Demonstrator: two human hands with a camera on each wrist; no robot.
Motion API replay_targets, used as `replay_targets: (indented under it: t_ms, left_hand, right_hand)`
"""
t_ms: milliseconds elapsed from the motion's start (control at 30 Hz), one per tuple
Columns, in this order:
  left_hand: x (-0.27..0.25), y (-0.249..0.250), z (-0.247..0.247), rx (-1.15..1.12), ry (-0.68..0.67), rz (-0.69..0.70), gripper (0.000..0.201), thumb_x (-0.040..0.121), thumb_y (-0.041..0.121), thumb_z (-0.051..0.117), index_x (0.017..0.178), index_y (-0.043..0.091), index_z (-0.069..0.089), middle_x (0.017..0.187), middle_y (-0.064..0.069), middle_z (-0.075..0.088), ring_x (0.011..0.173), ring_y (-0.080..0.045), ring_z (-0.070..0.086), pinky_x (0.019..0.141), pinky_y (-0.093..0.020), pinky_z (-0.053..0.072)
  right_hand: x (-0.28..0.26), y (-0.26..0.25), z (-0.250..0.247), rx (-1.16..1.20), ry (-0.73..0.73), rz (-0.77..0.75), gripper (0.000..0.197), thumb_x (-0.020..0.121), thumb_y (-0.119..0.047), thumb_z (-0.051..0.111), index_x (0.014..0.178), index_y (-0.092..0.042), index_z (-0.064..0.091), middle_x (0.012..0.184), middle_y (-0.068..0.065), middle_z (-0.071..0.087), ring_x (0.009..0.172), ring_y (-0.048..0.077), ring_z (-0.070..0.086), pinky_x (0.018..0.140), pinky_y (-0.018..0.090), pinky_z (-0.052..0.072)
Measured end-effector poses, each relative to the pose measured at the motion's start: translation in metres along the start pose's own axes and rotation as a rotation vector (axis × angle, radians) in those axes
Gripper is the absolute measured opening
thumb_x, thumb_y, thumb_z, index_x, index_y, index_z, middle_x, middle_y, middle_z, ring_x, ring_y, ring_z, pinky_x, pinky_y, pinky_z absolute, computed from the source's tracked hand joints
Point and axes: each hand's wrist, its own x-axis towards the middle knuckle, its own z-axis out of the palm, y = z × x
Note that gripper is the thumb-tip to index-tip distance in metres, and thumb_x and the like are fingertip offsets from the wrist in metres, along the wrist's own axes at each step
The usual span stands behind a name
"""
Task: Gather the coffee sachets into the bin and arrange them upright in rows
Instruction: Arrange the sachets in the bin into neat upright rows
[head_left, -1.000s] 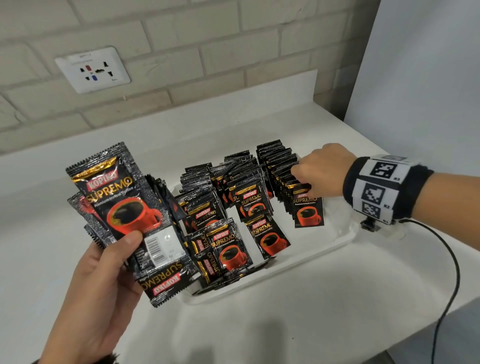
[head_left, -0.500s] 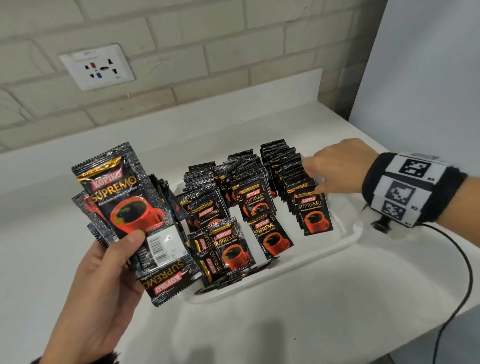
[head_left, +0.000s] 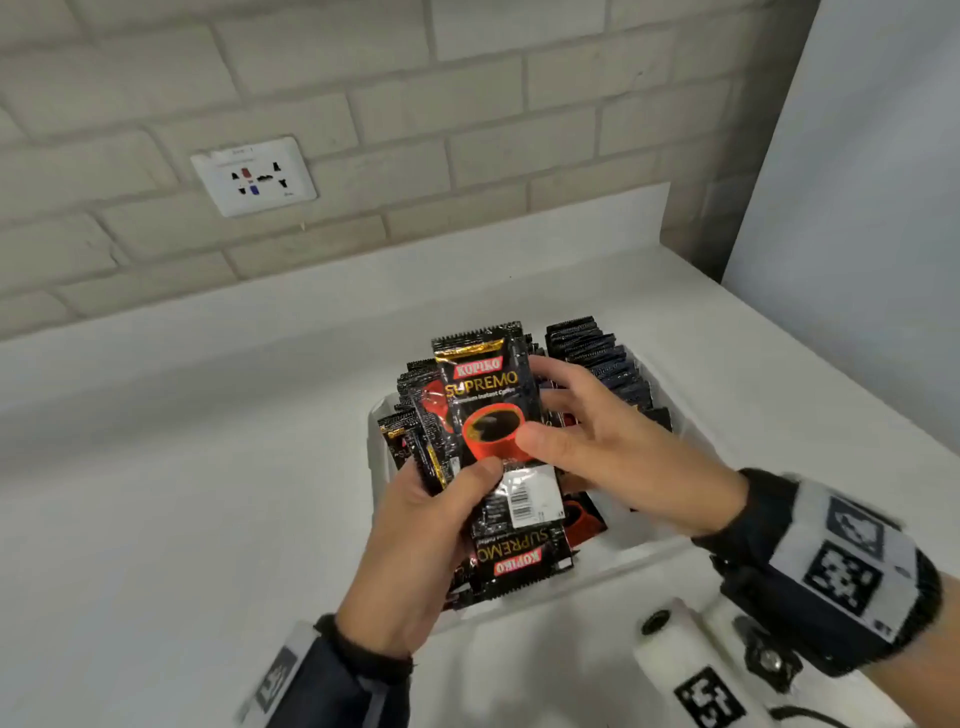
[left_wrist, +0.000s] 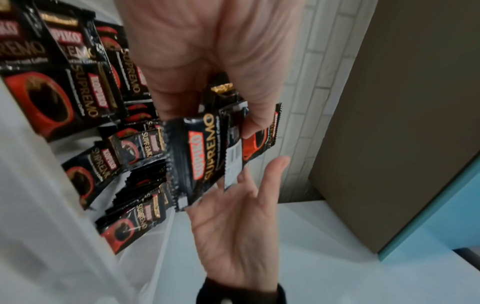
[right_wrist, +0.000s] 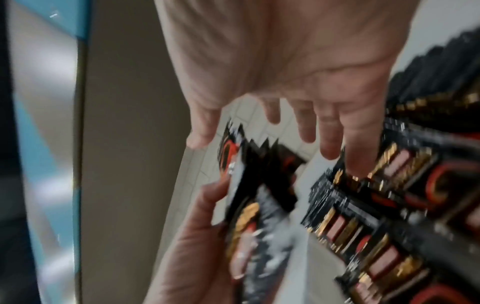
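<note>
My left hand (head_left: 415, 530) grips a bundle of black Kopiko Supremo coffee sachets (head_left: 485, 395) just above the white bin (head_left: 644, 556). My right hand (head_left: 597, 447) has reached the bundle. Its thumb lies in front of the top sachet's red cup and its straight fingers lie behind the right edge. In the left wrist view the left hand (left_wrist: 207, 61) clamps the sachets (left_wrist: 202, 156), and the right hand (left_wrist: 233, 226) lies flat under them. The blurred right wrist view shows the right hand (right_wrist: 285, 51) with fingers spread. Upright rows of sachets (head_left: 597, 358) stand in the bin, partly hidden.
The bin sits on a white counter (head_left: 182, 467) against a brick wall with a socket plate (head_left: 254, 176). A pale panel (head_left: 857, 208) rises at the right. Leaning sachets (left_wrist: 103, 160) crowd the bin's near end. A white wrist camera (head_left: 691, 670) hangs below my right arm.
My right hand left the right-hand row in the bin and came across to the bundle. My left hand carried the bundle rightward, over the bin.
</note>
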Motion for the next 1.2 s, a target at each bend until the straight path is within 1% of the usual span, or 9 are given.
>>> replay_targets:
  t_ms: [100, 233, 367, 500, 667, 800, 933, 1100, 1200]
  left_hand:
    - [0.001, -0.005, 0.008, 0.059, 0.007, 0.001, 0.032, 0.075, 0.009, 0.065, 0.107, 0.015, 0.062, 0.097, -0.007, 0.073, 0.090, -0.024, 0.070, 0.077, -0.040, 0.057]
    - [0.001, -0.012, 0.016, 0.005, 0.019, -0.005, 0.035, 0.074, 0.011, 0.072, 0.107, 0.018, 0.063, 0.098, -0.005, 0.073, 0.090, -0.021, 0.070, 0.072, -0.033, 0.057]
    - [-0.003, -0.020, 0.024, -0.166, 0.001, -0.079, 0.039, 0.064, 0.014, 0.069, 0.103, 0.020, 0.063, 0.095, -0.007, 0.074, 0.084, -0.022, 0.071, 0.073, -0.035, 0.059]
    - [-0.006, -0.023, 0.023, -0.294, -0.055, -0.162, 0.043, 0.068, 0.023, 0.063, 0.110, 0.016, 0.063, 0.096, -0.011, 0.073, 0.080, -0.022, 0.071, 0.067, -0.034, 0.059]
    - [-0.005, -0.024, 0.012, -0.261, -0.060, -0.159, 0.046, 0.069, 0.025, 0.062, 0.114, 0.015, 0.062, 0.098, -0.012, 0.072, 0.081, -0.024, 0.071, 0.068, -0.037, 0.060]
    - [-0.007, -0.022, 0.004, -0.230, -0.062, -0.126, 0.045, 0.068, 0.017, 0.062, 0.113, 0.012, 0.061, 0.095, -0.013, 0.073, 0.076, -0.023, 0.071, 0.059, -0.030, 0.057]
    - [-0.010, -0.025, 0.000, -0.201, -0.076, -0.149, 0.047, 0.069, 0.017, 0.076, 0.112, 0.011, 0.060, 0.095, -0.014, 0.073, 0.077, -0.025, 0.072, 0.058, -0.030, 0.056]
    - [-0.012, -0.029, -0.003, -0.197, -0.090, -0.193, 0.071, 0.052, 0.022, 0.090, 0.114, 0.007, 0.060, 0.097, -0.017, 0.072, 0.078, -0.027, 0.071, 0.059, -0.029, 0.056]
    - [-0.011, -0.026, -0.009, -0.209, -0.077, -0.156, 0.045, 0.066, 0.013, 0.069, 0.110, 0.008, 0.060, 0.093, -0.014, 0.073, 0.074, -0.024, 0.072, 0.056, -0.028, 0.056]
  right_hand:
    - [0.005, 0.006, 0.015, 0.317, 0.075, -0.019, 0.063, 0.068, -0.047, 0.059, 0.126, -0.027, 0.045, 0.112, -0.010, 0.063, 0.104, 0.004, 0.060, 0.093, 0.026, 0.047]
    - [0.007, 0.013, 0.027, 0.391, 0.202, -0.041, 0.019, 0.089, -0.023, 0.052, 0.108, -0.027, 0.054, 0.100, -0.008, 0.065, 0.088, -0.004, 0.061, 0.082, 0.014, 0.049]
    - [0.004, 0.019, 0.034, 0.489, 0.288, -0.058, 0.026, 0.092, -0.018, 0.049, 0.116, -0.027, 0.050, 0.109, -0.003, 0.064, 0.101, 0.006, 0.061, 0.090, 0.025, 0.051]
    - [0.002, 0.023, 0.045, 0.486, 0.339, -0.124, 0.038, 0.094, -0.016, 0.047, 0.121, -0.041, 0.040, 0.110, -0.017, 0.062, 0.100, -0.007, 0.059, 0.082, 0.011, 0.048]
    - [0.005, 0.025, 0.048, 0.239, 0.324, -0.136, 0.073, 0.077, -0.044, 0.054, 0.141, -0.032, 0.023, 0.142, -0.006, 0.039, 0.133, 0.010, 0.035, 0.112, 0.040, 0.029]
    - [0.002, 0.007, 0.016, -0.014, 0.332, -0.189, 0.040, 0.079, -0.032, 0.067, 0.109, -0.047, 0.044, 0.129, -0.008, 0.046, 0.120, 0.006, 0.044, 0.101, 0.029, 0.037]
    - [0.004, -0.012, -0.012, -0.210, 0.199, -0.201, 0.022, 0.078, -0.017, 0.071, 0.084, -0.035, 0.058, 0.085, -0.013, 0.063, 0.066, 0.004, 0.055, 0.063, 0.015, 0.046]
    - [0.009, -0.010, -0.018, -0.236, 0.074, -0.092, 0.032, 0.081, -0.012, 0.068, 0.095, -0.037, 0.052, 0.098, -0.002, 0.066, 0.054, 0.005, 0.057, 0.046, 0.017, 0.047]
    - [0.016, -0.015, -0.023, -0.244, 0.092, -0.071, 0.022, 0.083, -0.016, 0.066, 0.097, -0.031, 0.058, 0.093, -0.009, 0.067, 0.044, 0.007, 0.054, 0.049, 0.019, 0.047]
